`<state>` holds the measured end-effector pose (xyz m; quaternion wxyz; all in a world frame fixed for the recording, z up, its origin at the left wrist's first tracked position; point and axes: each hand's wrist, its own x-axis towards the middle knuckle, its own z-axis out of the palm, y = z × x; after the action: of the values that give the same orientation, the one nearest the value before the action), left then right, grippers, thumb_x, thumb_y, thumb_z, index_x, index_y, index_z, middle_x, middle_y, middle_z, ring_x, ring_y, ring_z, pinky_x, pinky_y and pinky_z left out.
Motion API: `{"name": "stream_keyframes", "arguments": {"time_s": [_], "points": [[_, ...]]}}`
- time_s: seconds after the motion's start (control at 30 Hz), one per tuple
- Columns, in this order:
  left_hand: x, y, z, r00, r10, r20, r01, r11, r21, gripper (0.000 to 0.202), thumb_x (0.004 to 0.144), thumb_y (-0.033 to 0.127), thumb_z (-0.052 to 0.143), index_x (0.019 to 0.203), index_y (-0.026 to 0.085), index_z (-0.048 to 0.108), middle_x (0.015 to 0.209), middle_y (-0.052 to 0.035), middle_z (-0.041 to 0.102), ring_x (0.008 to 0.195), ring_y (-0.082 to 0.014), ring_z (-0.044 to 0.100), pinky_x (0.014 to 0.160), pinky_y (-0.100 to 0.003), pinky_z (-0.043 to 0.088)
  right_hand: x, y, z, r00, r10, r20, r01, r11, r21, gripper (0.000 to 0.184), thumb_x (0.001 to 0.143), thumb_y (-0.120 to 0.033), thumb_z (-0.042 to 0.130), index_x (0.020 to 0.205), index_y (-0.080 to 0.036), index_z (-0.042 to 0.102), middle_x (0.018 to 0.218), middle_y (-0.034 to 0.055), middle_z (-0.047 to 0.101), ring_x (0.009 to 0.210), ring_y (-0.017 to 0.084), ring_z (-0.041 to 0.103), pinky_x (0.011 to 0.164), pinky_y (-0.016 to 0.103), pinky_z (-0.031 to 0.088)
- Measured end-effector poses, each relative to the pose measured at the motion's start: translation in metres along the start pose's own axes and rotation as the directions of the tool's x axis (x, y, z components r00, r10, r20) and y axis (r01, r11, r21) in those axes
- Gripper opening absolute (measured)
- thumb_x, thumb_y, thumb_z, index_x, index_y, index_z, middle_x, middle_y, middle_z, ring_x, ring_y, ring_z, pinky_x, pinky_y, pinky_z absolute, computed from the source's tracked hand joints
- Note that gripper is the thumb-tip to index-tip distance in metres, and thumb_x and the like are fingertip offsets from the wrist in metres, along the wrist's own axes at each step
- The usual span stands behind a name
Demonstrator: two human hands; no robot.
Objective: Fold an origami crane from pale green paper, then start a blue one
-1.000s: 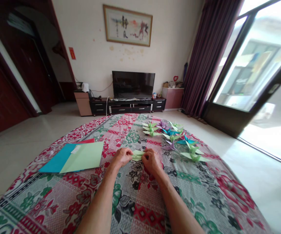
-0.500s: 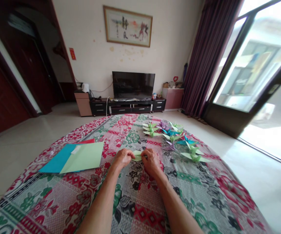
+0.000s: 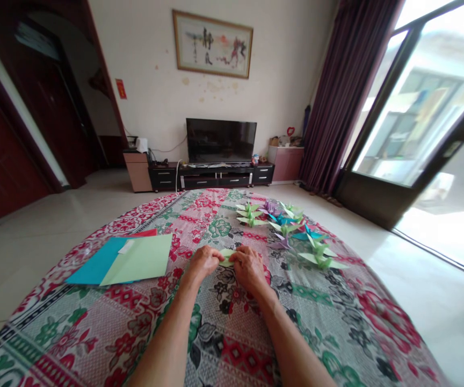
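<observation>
While both forearms reach forward over the worktop [image 3: 234,349], the left hand [image 3: 205,260] and the right hand [image 3: 248,266] meet at a small piece of folded green paper [image 3: 226,257], which lies low over the patterned cloth, straight ahead of the person. Taking that paper as the centre of a clock, with twelve pointing away from the person, the left hand pinches its nine o'clock end, fingers drawn in narrow against the thumb. The right hand grips the three o'clock end, its fingers bent over the edge and hiding part of it; only the middle of the paper shows between them, so its exact folds cannot be made out.

At nine o'clock, well apart from the left hand, a pale green sheet [image 3: 145,260] overlaps a blue sheet [image 3: 95,263], and a strip of a red sheet [image 3: 147,233] peeks out beyond them. A small white slip [image 3: 125,246] sits where green and blue meet.

Folded paper cranes stand from one o'clock round to three: a pair of green cranes [image 3: 251,216] at one, a purple crane [image 3: 283,241] between two and three, and a green crane [image 3: 323,262] at three. At twelve, beyond the worktop, stands a dark television [image 3: 221,141].
</observation>
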<state>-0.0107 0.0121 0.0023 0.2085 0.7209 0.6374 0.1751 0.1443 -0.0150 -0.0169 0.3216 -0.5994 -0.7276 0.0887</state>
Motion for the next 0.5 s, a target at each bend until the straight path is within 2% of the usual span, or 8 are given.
{"name": "stream_keyframes", "arguments": {"time_s": [0.2, 0.3, 0.5], "points": [[-0.0020, 0.0006, -0.0012, 1.000, 0.016, -0.006, -0.016, 1.000, -0.023, 0.029, 0.070, 0.011, 0.050, 0.082, 0.025, 0.074, 0.091, -0.0005, 0.072, 0.085, -0.0128, 0.061, 0.077, -0.018, 0.043, -0.0020, -0.0025, 0.0022, 0.999, -0.012, -0.035, 0.011, 0.999, -0.033, 0.016, 0.079, -0.031, 0.054, 0.078, -0.024, 0.069, 0.100, 0.0029, 0.059, 0.093, 0.019, 0.050, 0.080, 0.030, 0.033], [-0.0023, 0.0000, -0.0007, 0.999, 0.033, -0.010, -0.034, 0.999, -0.033, 0.029, 0.068, 0.014, 0.050, 0.082, 0.023, 0.074, 0.088, -0.0020, 0.072, 0.082, -0.0136, 0.062, 0.073, -0.019, 0.042, -0.0020, -0.0047, 0.0038, 0.998, 0.007, -0.056, -0.010, 0.999, -0.053, 0.015, 0.078, -0.031, 0.056, 0.076, -0.024, 0.069, 0.099, 0.0026, 0.060, 0.093, 0.019, 0.050, 0.078, 0.030, 0.033], [-0.0055, 0.0044, -0.0007, 1.000, 0.016, -0.002, -0.016, 1.000, -0.021, 0.023, 0.071, 0.028, 0.052, 0.074, 0.019, 0.073, 0.067, -0.0025, 0.069, 0.067, -0.0142, 0.060, 0.057, -0.020, 0.036, -0.0019, -0.0078, 0.0055, 0.998, 0.036, -0.057, -0.039, 0.998, -0.049, 0.013, 0.077, -0.030, 0.057, 0.073, -0.023, 0.068, 0.099, 0.0029, 0.060, 0.094, 0.020, 0.049, 0.079, 0.031, 0.033]]}}
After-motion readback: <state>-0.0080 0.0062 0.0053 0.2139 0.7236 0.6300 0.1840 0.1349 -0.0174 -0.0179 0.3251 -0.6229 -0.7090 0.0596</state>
